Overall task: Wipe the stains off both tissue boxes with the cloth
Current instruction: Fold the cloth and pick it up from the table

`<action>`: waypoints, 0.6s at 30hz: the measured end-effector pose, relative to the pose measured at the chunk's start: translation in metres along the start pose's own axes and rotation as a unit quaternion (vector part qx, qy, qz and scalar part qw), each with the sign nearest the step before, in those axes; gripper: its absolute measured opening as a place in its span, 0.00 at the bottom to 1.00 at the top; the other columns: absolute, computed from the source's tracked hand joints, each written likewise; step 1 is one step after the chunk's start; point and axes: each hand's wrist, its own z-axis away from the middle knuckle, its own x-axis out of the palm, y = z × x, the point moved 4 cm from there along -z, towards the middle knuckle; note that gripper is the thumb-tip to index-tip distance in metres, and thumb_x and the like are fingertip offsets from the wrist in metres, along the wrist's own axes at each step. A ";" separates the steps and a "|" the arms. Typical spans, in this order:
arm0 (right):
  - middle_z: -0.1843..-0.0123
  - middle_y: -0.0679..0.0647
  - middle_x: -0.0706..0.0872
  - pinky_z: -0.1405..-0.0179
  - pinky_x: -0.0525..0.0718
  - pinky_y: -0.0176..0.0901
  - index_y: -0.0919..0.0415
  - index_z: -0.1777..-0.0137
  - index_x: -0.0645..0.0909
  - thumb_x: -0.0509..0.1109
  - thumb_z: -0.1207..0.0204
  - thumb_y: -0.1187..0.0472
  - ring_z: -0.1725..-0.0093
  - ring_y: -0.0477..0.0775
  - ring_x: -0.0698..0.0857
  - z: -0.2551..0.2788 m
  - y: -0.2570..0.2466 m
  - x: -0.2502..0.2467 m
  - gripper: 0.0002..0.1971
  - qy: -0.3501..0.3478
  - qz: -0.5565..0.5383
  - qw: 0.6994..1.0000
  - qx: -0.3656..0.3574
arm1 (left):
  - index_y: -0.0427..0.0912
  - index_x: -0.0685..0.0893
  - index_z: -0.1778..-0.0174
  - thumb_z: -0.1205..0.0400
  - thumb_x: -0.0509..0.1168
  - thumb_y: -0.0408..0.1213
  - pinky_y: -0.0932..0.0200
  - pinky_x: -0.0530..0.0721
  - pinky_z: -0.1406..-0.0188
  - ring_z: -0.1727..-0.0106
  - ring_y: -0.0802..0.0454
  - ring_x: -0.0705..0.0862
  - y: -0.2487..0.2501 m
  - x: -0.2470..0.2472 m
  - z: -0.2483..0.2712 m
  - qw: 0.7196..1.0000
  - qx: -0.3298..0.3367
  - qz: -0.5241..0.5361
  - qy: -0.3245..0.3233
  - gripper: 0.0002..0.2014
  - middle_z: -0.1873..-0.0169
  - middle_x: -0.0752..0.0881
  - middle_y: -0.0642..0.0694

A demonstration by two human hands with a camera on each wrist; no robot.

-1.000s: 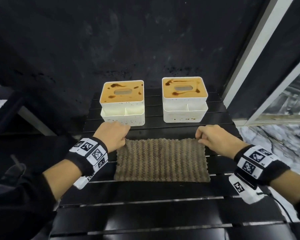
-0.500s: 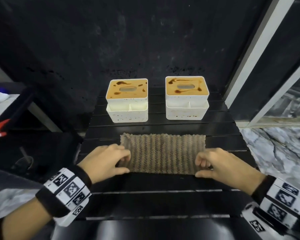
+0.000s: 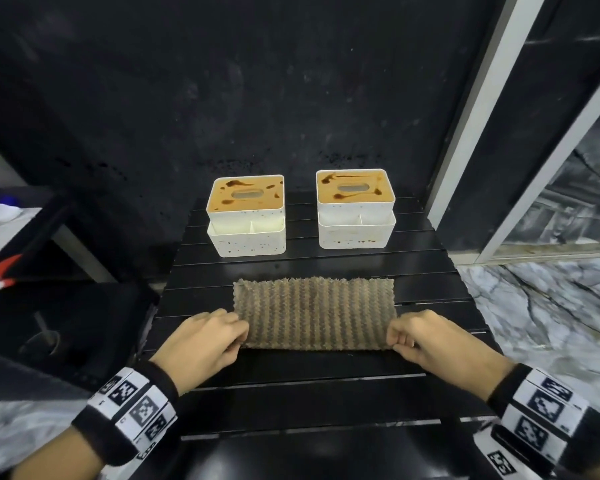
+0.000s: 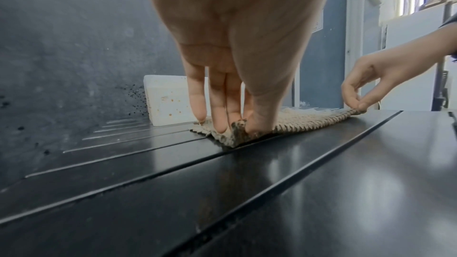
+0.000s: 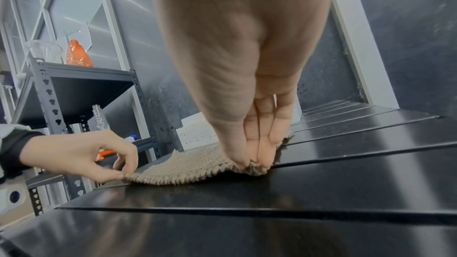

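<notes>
Two white tissue boxes with orange-brown tops stand at the back of the black slatted table (image 3: 326, 393). Dark stains streak the left box (image 3: 246, 214) and the right box (image 3: 355, 207). A brown ribbed cloth (image 3: 314, 313) lies folded in front of them. My left hand (image 3: 238, 336) pinches the cloth's near left corner (image 4: 236, 130) between thumb and fingers. My right hand (image 3: 394, 339) pinches the near right corner (image 5: 254, 167) the same way. In the left wrist view the left box (image 4: 168, 103) shows behind my fingers (image 4: 220, 105).
A dark speckled wall rises right behind the boxes. A white frame post (image 3: 471, 109) and marble floor (image 3: 541, 306) lie to the right. A metal shelf rack (image 5: 71, 93) with an orange bottle and a clear cup stands to the left of the table.
Both hands drew the cloth's far edge toward me, folding it in half. They now pinch the near corners; the cloth looks shorter front to back.
</notes>
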 end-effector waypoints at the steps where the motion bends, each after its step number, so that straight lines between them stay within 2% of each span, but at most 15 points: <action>1: 0.59 0.38 0.82 0.56 0.83 0.36 0.45 0.53 0.82 0.74 0.22 0.59 0.58 0.39 0.83 0.002 0.001 -0.001 0.07 -0.002 -0.005 1.000 -0.003 | 0.56 0.78 0.65 0.33 0.84 0.37 0.61 0.84 0.69 0.68 0.59 0.80 0.001 -0.001 0.003 1.000 0.006 0.003 -0.003 0.19 0.69 0.80 0.60; 6: 0.65 0.39 0.83 0.58 0.82 0.29 0.47 0.55 0.85 0.75 0.25 0.62 0.62 0.40 0.85 0.008 -0.004 -0.007 0.06 -0.044 -0.026 0.999 -0.002 | 0.59 0.74 0.63 0.30 0.80 0.42 0.66 0.81 0.65 0.65 0.63 0.79 0.003 -0.001 0.021 0.999 0.008 0.008 -0.043 0.18 0.67 0.79 0.62; 9: 0.64 0.42 0.86 0.58 0.84 0.30 0.44 0.58 0.83 0.75 0.26 0.63 0.62 0.41 0.86 0.005 -0.004 -0.011 0.10 -0.059 -0.045 0.997 0.003 | 0.60 0.75 0.62 0.28 0.77 0.45 0.72 0.70 0.64 0.63 0.64 0.79 -0.003 -0.004 0.023 0.998 -0.021 0.015 -0.051 0.15 0.66 0.78 0.63; 11: 0.63 0.43 0.87 0.57 0.85 0.33 0.46 0.58 0.84 0.75 0.27 0.63 0.62 0.41 0.87 -0.003 -0.001 -0.018 0.08 -0.048 -0.045 0.998 0.015 | 0.59 0.78 0.58 0.23 0.75 0.44 0.69 0.70 0.63 0.59 0.64 0.80 -0.007 -0.013 0.016 0.998 -0.042 0.027 -0.041 0.10 0.63 0.79 0.63; 15: 0.66 0.43 0.88 0.58 0.87 0.38 0.49 0.59 0.85 0.75 0.30 0.62 0.64 0.40 0.87 -0.026 0.010 -0.035 0.06 -0.008 -0.040 0.998 0.049 | 0.58 0.77 0.50 0.14 0.64 0.48 0.60 0.76 0.51 0.49 0.62 0.77 -0.018 -0.033 -0.009 0.995 -0.091 0.030 -0.040 0.02 0.54 0.79 0.61; 18: 0.64 0.44 0.88 0.55 0.87 0.38 0.49 0.59 0.85 0.76 0.28 0.61 0.62 0.40 0.86 -0.048 0.016 -0.045 0.05 0.007 -0.027 0.998 0.065 | 0.56 0.78 0.48 0.13 0.63 0.46 0.54 0.75 0.53 0.49 0.57 0.79 -0.027 -0.037 -0.033 0.991 -0.126 0.023 -0.043 0.01 0.54 0.80 0.59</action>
